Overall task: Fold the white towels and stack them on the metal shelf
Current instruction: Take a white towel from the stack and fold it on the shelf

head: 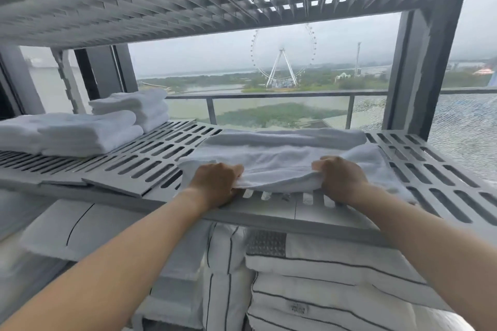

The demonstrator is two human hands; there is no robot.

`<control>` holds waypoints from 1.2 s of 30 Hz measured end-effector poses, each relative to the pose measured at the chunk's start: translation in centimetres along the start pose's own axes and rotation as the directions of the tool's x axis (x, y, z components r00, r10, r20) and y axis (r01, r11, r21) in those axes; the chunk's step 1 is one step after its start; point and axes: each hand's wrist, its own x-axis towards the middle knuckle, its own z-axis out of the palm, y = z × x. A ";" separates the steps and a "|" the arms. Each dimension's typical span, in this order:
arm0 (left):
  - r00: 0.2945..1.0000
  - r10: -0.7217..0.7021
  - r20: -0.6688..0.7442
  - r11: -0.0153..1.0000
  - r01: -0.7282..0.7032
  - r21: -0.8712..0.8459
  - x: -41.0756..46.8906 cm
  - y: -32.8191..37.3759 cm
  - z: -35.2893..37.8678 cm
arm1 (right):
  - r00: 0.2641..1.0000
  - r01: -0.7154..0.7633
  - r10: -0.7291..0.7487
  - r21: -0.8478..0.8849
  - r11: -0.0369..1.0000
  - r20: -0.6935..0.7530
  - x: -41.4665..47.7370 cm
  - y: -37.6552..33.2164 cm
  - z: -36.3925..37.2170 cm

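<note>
Towel folding was under way on the slotted metal shelf (150, 154).
Left hand (216, 183) and right hand (340, 177) each gripped the white towel's (285, 158) near edge; carrying it far likely came next.

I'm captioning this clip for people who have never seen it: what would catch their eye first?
The left hand and right hand grip the near edge of a white towel spread on the slotted metal shelf. Folded towels sit stacked at the shelf's left end. A Ferris wheel stands outside in the hazy distance.
</note>
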 end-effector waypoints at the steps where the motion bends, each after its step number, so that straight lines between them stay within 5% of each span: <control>1: 1.000 -0.018 0.003 1.000 0.018 0.009 -0.4 0.0 -0.1 | 1.000 -0.007 0.007 0.011 1.000 0.001 -0.4 -0.2 0.0; 9: 0.985 -0.094 0.146 0.994 0.101 -0.043 -2.1 0.6 -0.3 | 0.999 -0.048 0.048 0.181 0.982 0.004 -2.0 -0.7 -0.2; 19: 0.980 -0.071 0.187 0.994 0.053 0.100 -1.9 1.6 -0.2 | 0.997 -0.050 0.061 0.196 0.979 -0.052 -2.0 -0.4 0.3; 25: 0.961 -0.165 0.220 0.985 0.149 0.088 -1.3 1.4 -0.2 | 0.997 -0.023 0.037 0.217 0.976 -0.062 -2.2 -0.6 -0.1; 32: 0.978 -0.071 0.197 0.982 0.103 -0.159 -1.7 -0.1 0.1 | 0.997 -0.072 0.064 0.166 0.984 0.049 -2.5 -0.5 -0.6; 36: 0.981 -0.050 0.189 0.944 0.108 -0.310 -1.0 0.0 -0.6 | 0.969 -0.077 -0.026 0.404 0.912 0.244 -1.7 -0.2 -1.9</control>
